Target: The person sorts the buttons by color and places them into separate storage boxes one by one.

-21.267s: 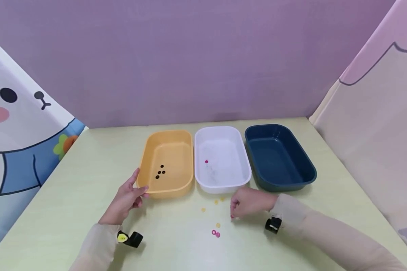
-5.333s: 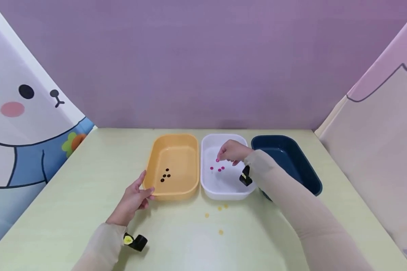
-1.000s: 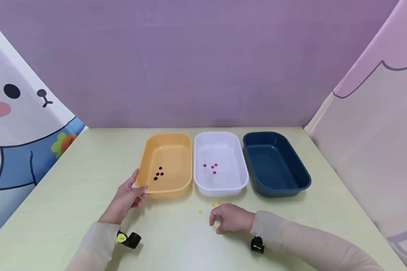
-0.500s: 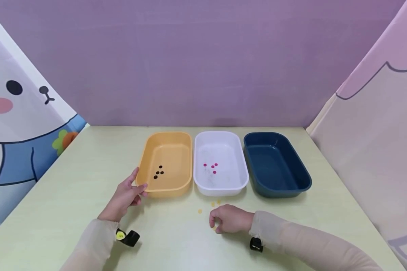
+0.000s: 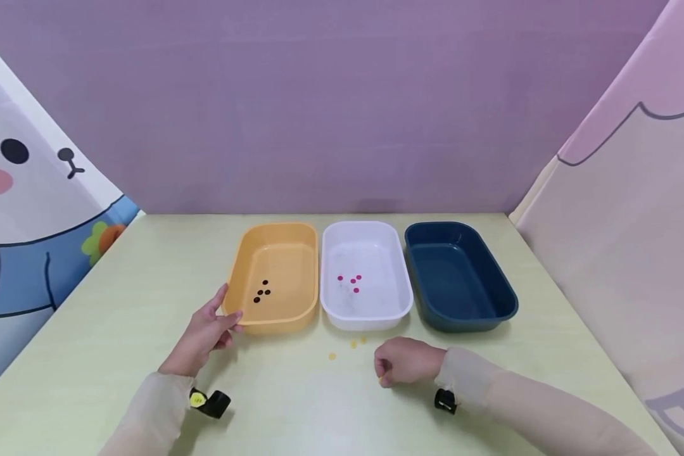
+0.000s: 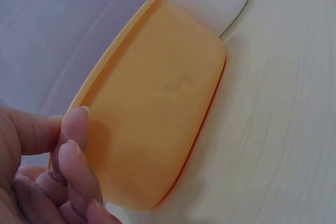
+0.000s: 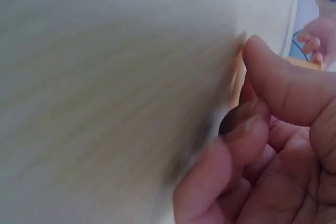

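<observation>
At the left, my left hand (image 5: 204, 330) grips the near left corner of the yellow plastic tray (image 5: 310, 310); thumb and fingers pinch its rim in the left wrist view. Several small black buttons (image 5: 260, 292) lie in that tray. My right hand (image 5: 407, 361), just above the table, pinches a small yellow button (image 5: 380, 380) between thumb and fingertip, mostly hidden. Left of it, three more yellow buttons (image 5: 354, 344) lie on the table before the white tray (image 5: 399, 304). Several pink buttons (image 5: 353, 281) are inside the white tray.
A dark blue tray (image 5: 462, 272) stands at the right of the white one, with nothing seen inside. All three trays sit side by side on the pale table (image 5: 296, 405). A purple backdrop (image 5: 330, 114) rises behind, with printed cloths at both sides.
My right hand has picked up the nearest yellow button from the table and moved slightly right. Earlier it put the pink buttons into the white tray. The left hand keeps its grip.
</observation>
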A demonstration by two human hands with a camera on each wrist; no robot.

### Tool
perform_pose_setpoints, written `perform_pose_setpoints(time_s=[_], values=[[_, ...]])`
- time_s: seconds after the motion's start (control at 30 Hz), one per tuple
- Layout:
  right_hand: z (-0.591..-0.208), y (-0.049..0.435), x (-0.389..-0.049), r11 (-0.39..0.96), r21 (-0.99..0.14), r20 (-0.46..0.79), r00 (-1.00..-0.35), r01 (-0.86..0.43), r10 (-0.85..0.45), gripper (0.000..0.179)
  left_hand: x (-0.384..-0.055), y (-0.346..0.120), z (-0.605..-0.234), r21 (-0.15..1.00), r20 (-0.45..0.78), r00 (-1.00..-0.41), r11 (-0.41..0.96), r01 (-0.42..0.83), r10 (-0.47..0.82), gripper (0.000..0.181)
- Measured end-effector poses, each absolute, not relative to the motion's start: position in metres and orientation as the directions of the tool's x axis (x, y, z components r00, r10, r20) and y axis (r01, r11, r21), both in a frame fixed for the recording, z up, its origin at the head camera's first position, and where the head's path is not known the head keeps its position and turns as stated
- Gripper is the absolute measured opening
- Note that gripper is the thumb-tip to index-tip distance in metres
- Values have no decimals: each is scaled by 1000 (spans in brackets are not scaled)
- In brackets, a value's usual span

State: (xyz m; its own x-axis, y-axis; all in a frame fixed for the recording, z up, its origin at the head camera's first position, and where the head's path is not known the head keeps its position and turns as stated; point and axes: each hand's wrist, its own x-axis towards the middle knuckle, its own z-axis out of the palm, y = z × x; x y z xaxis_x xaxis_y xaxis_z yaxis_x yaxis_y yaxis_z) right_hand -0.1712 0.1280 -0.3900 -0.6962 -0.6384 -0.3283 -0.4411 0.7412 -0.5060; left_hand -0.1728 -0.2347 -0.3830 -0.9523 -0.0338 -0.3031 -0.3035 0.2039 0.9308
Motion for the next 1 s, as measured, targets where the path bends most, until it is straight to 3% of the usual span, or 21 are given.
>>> perform_pose_setpoints(time_s=[0.23, 0.67, 0.83, 1.0], values=[[-389, 149, -171, 736, -510, -265, -733, -445, -627, 22, -170, -236, -383, 930, -303, -952, 207, -304, -38, 77], [-381, 220, -169, 588, -732, -107, -795, -343, -597, 11, -171, -238, -383, 928, -292, -956, 237, -288, -17, 78], [-374, 242, -169, 556, -789, -116, -825, -262, -553, 7, -171, -240, -383, 925, -300, -954, 243, -293, -8, 78], [-367, 258, -168, 585, -799, -204, -852, -140, -482, 8, -171, -237, -384, 924, -306, -952, 240, -298, -3, 78]])
